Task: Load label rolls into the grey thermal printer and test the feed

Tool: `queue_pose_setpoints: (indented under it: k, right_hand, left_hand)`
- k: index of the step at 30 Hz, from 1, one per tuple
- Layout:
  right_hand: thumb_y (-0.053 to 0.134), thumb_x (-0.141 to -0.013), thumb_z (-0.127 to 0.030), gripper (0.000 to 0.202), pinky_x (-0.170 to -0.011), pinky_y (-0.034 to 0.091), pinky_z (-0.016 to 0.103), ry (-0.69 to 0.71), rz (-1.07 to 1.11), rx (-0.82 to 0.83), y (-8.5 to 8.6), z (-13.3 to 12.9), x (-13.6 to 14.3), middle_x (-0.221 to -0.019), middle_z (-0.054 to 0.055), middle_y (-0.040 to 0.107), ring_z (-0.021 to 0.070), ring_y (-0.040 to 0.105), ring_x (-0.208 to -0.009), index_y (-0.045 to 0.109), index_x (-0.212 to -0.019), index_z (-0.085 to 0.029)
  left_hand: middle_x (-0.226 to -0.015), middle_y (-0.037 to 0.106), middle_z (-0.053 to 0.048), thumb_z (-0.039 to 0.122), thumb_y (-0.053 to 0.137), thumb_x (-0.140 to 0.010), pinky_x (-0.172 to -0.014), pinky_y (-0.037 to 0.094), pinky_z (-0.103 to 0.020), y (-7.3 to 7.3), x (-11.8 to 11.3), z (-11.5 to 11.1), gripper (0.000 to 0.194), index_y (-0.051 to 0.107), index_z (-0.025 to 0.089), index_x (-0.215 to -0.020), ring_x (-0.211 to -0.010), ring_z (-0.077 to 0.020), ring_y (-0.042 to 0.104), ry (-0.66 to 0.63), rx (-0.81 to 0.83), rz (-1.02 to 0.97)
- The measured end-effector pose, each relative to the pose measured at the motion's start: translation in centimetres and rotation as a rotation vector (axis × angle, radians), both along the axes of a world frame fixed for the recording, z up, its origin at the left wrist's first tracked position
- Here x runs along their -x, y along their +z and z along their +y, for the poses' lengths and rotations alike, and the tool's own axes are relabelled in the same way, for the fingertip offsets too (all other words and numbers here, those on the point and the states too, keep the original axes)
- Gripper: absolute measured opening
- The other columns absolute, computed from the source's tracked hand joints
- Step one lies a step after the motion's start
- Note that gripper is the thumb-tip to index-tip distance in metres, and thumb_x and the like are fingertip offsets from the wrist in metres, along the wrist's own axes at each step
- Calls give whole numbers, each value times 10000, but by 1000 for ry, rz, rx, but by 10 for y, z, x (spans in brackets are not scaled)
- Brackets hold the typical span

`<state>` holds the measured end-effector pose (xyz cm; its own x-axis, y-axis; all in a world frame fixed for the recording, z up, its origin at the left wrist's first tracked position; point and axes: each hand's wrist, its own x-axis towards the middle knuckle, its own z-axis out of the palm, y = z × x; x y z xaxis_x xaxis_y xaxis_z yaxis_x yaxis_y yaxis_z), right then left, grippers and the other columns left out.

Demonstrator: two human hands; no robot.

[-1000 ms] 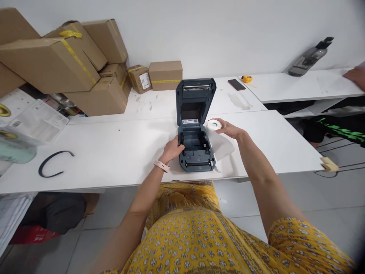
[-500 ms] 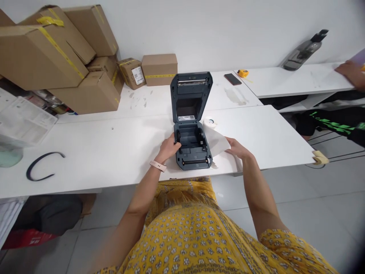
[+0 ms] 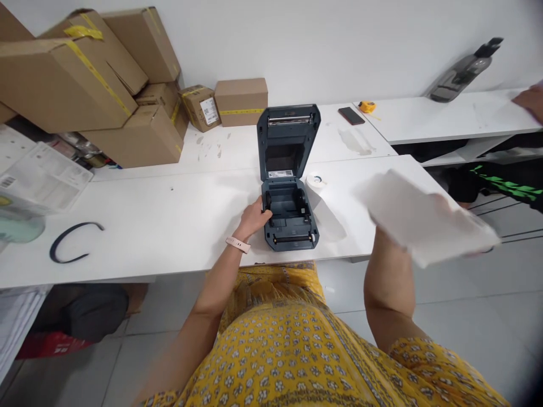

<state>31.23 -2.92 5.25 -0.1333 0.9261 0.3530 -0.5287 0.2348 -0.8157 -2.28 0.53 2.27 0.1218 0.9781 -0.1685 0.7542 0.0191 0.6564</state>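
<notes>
An open dark grey label printer [image 3: 288, 215] stands on the white table with its lid raised. My left hand [image 3: 253, 219] grips the printer's left edge, thumb over the rim. To the right, my right hand [image 3: 439, 203] is mostly hidden behind a blurred white sheet [image 3: 424, 220], which it holds up over the table's right end. Just right of the printer stands a white roll [image 3: 316, 181]. Inside the printer's bay no roll shows.
Cardboard boxes [image 3: 139, 135] are piled at the back left. A black headband [image 3: 57, 240] lies on the left. At the back are a phone [image 3: 351, 116], a yellow tape measure [image 3: 367, 106] and a spray bottle [image 3: 460, 73]. Another person's hand [image 3: 530, 104] is at far right.
My right hand has moved right and up with the white sheet, away from the printer. My left hand has kept its grip on the printer. The view has shifted slightly.
</notes>
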Motion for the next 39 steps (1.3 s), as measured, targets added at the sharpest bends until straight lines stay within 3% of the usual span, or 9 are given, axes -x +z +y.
queue_pose_setpoints:
  k: [2,4,5,11,17,23,31,36,39]
  right_hand:
    - [787,-780,-565,211,-625,564,341,569,78,-446,12,-2,26,-486,-33,623,167,602,-492,747,-762,-359]
    - [706,-896,-544,261,-694,573,329,855,-183,-500,23,11,50,-648,8,733,158,678,-607,776,-914,-293]
    - [696,-898,-583,348,-691,563,317,866,-311,-467,26,21,60,-734,27,753,156,689,-663,774,-991,-257]
    - [596,-973,-506,464,-850,520,329,450,-1226,-335,18,81,108,-1177,116,771,232,696,-1012,713,-1253,-155]
    - [603,-949,-342,448,-1049,430,425,277,-1959,-450,2,90,147,-1307,151,764,348,675,-1239,698,-1369,-218]
    - [573,-932,-231,341,-996,419,407,304,-2056,-472,6,85,157,-1146,161,818,340,716,-1132,803,-1181,-192]
    - [564,-968,-391,354,-924,417,366,270,-2034,-514,5,85,155,-1097,149,823,292,723,-1030,817,-1085,-173]
    - [577,-954,-356,341,-845,421,343,313,-2008,-500,9,88,154,-1143,100,828,295,736,-1078,806,-1169,-225]
    - [598,-944,-351,328,-811,421,331,338,-1986,-502,9,92,152,-1148,112,828,306,745,-1096,811,-1152,-213]
  left_hand:
    - [-914,762,-96,257,500,-851,-775,507,-379,-1,0,0,595,570,173,-1436,-833,-298,700,0,-5,-11]
    - [-922,763,-94,260,503,-852,-777,508,-375,-2,1,0,602,562,175,-1445,-829,-292,701,-1,-5,-16]
    - [-925,763,-93,265,506,-855,-779,510,-374,-2,1,0,602,559,176,-1448,-832,-292,703,-2,-5,-15]
    - [-936,767,-85,251,517,-851,-786,517,-373,-1,0,0,584,570,188,-1429,-849,-295,708,-4,-12,4]
    - [-900,768,-72,244,509,-868,-799,523,-376,0,-2,-2,574,566,209,-1438,-865,-296,720,25,2,13]
    - [-1119,775,-121,396,546,-902,-891,537,-452,-7,-7,-4,591,516,248,-1474,-1064,-371,722,93,20,86]
    - [-1332,704,-153,537,563,-927,-993,521,-517,-14,-6,-4,667,464,248,-1520,-1218,-401,669,90,-1,24]
    - [-1462,601,-187,252,533,-883,-1158,446,-514,-23,-11,-21,620,486,156,-1493,-1379,-333,534,118,-458,-102]
    - [-1347,679,-143,100,462,-785,-1178,446,-485,-24,-16,-40,588,598,171,-1353,-1330,-279,570,-39,-718,-204]
